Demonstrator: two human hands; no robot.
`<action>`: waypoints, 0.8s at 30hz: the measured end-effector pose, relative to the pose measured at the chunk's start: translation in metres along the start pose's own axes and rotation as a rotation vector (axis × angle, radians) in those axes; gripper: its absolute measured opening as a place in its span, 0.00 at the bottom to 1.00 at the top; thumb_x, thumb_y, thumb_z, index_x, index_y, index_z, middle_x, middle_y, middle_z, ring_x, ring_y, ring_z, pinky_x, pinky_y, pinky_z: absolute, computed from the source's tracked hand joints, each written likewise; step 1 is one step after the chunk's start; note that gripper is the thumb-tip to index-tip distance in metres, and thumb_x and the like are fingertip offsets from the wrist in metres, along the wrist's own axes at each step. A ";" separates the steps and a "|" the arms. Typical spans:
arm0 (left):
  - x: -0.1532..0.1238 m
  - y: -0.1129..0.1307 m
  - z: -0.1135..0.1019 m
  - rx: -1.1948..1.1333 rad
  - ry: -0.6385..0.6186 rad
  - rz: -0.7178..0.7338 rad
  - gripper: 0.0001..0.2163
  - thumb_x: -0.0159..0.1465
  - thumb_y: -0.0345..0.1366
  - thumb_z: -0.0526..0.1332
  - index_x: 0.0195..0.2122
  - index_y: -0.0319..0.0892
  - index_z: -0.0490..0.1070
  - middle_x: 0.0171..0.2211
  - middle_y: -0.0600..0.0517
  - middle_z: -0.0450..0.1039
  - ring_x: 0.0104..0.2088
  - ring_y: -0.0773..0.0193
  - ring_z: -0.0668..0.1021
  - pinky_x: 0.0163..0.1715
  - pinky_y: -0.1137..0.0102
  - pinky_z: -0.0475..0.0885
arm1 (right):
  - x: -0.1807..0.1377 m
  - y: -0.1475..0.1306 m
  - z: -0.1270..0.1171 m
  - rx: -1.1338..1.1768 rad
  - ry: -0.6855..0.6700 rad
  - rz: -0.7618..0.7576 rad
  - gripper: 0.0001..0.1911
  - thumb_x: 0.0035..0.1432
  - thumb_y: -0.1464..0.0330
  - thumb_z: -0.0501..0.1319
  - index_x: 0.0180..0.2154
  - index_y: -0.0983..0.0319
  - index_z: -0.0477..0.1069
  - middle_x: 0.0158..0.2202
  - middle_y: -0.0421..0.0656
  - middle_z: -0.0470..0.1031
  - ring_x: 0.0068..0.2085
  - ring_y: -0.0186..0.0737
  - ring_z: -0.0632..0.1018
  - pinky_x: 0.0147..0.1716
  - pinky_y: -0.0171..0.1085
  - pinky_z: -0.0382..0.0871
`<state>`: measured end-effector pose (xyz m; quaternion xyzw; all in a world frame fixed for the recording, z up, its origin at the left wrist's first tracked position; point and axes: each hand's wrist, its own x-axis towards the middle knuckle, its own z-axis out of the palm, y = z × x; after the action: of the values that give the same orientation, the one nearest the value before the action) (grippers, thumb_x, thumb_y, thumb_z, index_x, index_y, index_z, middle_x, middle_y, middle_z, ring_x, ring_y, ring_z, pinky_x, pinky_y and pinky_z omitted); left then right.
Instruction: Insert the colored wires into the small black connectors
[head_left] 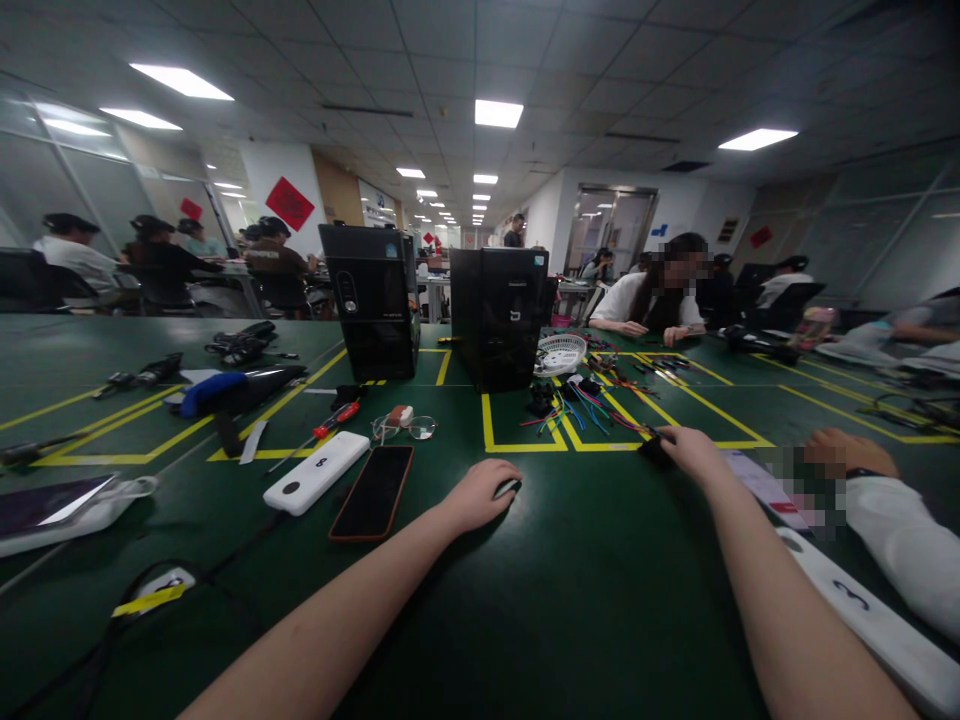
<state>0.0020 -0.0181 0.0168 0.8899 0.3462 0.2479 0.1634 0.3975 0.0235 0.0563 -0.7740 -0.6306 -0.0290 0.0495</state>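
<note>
My left hand (480, 495) rests on the green table with its fingers curled round a small dark object with a pale edge (508, 488); its kind is not clear. Farther right, my right hand (694, 455) is closed on a small black piece (654, 452), blurred at the fingertips, by the yellow tape line. Just beyond lies a bunch of coloured wires (581, 405) with black connectors. Left of my left hand are a phone in a brown case (373, 493), a white power bank marked 8 (319, 474) and a pair of glasses (405, 428).
Two black computer towers (371, 300) (499, 315) stand at the middle back. A white basket (561, 354) sits beside them. Left lie a red screwdriver (337, 420) and a blue-handled tool (214, 393). At right, another person's sleeved arm (900, 530) is near a white power bank marked 3 (862, 605).
</note>
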 end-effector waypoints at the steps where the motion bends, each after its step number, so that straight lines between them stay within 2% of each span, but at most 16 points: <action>1: 0.000 -0.001 0.001 0.002 0.007 0.004 0.12 0.61 0.34 0.55 0.46 0.44 0.69 0.47 0.49 0.70 0.49 0.59 0.70 0.52 0.63 0.63 | 0.001 0.001 0.001 -0.003 0.001 0.005 0.22 0.56 0.69 0.50 0.51 0.62 0.69 0.46 0.49 0.74 0.45 0.46 0.74 0.41 0.38 0.66; 11: 0.001 -0.004 0.005 0.006 0.019 0.015 0.12 0.61 0.33 0.56 0.45 0.44 0.69 0.46 0.49 0.71 0.48 0.59 0.70 0.51 0.64 0.63 | 0.007 0.003 0.011 -0.066 -0.078 -0.046 0.21 0.55 0.70 0.51 0.51 0.60 0.69 0.46 0.50 0.74 0.45 0.45 0.74 0.42 0.38 0.66; 17: 0.001 0.000 0.001 0.003 0.001 0.005 0.12 0.62 0.33 0.55 0.46 0.44 0.69 0.47 0.49 0.70 0.49 0.60 0.70 0.52 0.63 0.63 | 0.006 -0.010 0.003 -0.104 -0.150 0.033 0.21 0.54 0.73 0.51 0.49 0.58 0.71 0.45 0.51 0.74 0.44 0.48 0.75 0.39 0.40 0.67; 24: 0.001 -0.002 0.005 0.011 0.019 0.018 0.11 0.61 0.33 0.55 0.45 0.43 0.69 0.47 0.49 0.70 0.49 0.60 0.70 0.52 0.64 0.63 | 0.000 -0.025 0.003 -0.160 -0.084 0.112 0.19 0.55 0.74 0.48 0.42 0.64 0.74 0.42 0.55 0.74 0.42 0.49 0.75 0.37 0.42 0.68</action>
<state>0.0043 -0.0160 0.0120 0.8916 0.3410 0.2558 0.1528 0.3733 0.0291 0.0546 -0.8100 -0.5835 -0.0439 -0.0372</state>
